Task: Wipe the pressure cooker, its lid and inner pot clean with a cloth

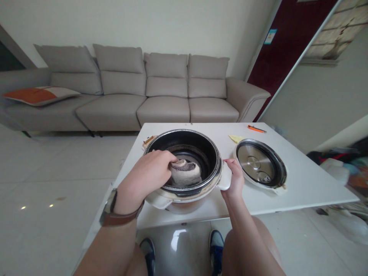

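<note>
A round cooker pot (212, 138) with a dark inside and white side handles stands near the front edge of the white table. Inside it is a folded grey cloth (186, 175), dirty with dark stains. My left hand (155, 168), with a watch on its wrist, reaches over the rim with its fingers closed on the cloth. My right hand (235, 176) grips the pot's white right handle (225, 175). To the right lies the cooker's round lid (253, 162), its metal inner side facing up.
An orange utility knife (257, 129) and a yellow piece of cloth or paper (236, 138) lie behind the lid on the table (198, 214). Small brown items (148, 141) sit left of the pot. A grey sofa (163, 107) stands beyond, with an orange cushion (37, 96).
</note>
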Available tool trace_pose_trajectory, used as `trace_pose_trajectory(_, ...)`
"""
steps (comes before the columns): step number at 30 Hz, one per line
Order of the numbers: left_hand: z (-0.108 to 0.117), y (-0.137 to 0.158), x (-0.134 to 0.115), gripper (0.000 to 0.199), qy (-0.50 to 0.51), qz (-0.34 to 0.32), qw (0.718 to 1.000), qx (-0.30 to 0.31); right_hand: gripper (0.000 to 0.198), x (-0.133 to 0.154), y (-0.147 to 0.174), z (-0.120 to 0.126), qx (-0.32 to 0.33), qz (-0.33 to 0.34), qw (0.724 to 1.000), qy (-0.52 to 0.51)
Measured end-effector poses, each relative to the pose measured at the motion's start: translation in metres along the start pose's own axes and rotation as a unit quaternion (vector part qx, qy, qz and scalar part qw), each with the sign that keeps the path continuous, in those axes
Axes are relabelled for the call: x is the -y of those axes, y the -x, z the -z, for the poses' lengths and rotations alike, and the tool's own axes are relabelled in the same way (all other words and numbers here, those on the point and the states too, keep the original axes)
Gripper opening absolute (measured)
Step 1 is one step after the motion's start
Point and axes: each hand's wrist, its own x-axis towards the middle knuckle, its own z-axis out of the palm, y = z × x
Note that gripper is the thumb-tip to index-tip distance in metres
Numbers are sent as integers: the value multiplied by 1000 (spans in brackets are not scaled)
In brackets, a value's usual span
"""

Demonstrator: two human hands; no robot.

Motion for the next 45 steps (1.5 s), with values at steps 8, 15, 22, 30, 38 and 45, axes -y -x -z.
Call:
trace_pose_trajectory(8, -6, 15, -44, 37, 33, -79, 996, -1, 20, -3, -1, 2, 6, 12, 1000, 16)
trace_pose_trajectory(15, -6, 11, -17, 35, 49, -62, 994, 78, 19, -4, -3, 4, 2, -5, 1000, 2)
trace_pose_trajectory(22, 7, 2, -3, 38, 8, 43, 989, -139, 22, -2, -1, 2, -3, -9, 1000, -1)
trace_pose_trajectory(30, -9, -1, -34, 37, 96, -115, 986, -73, 20, -2, -1, 0, 1, -8, 1000, -9)
trace_pose_trajectory(38, -13, 2, -15, 33, 117, -138, 978, 102, 22, -4, -2, 3, 4, -13, 1000, -10)
trace_pose_trajectory(45, -1, 3, 12, 39, 40, -30, 999, 3, 21, -3, -1, 3, 1, -11, 1000, -7)
